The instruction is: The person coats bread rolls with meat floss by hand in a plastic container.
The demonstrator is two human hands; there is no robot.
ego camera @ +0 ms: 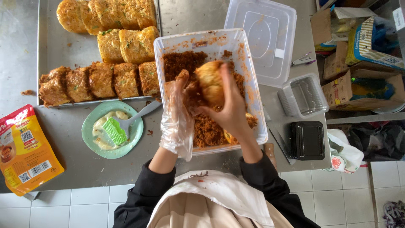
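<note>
My left hand (179, 112) wears a thin clear glove and its fingers point up and are slightly bent. My right hand (228, 107) is bare – its fingers are curled in a grip. Both forearms come up from dark sleeves, close together.

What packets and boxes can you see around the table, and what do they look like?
Pouch: flat on the table's left edge, red and yellow, with white label patches.
Open cardboard boxes: far right, brown, holding blue and yellow packets.
Striped carton: top right, blue, yellow and white.
Clear lid: top middle, rectangular, a small white sticker on it.
Plastic bag: right, below the table edge, white with a red print.
</note>
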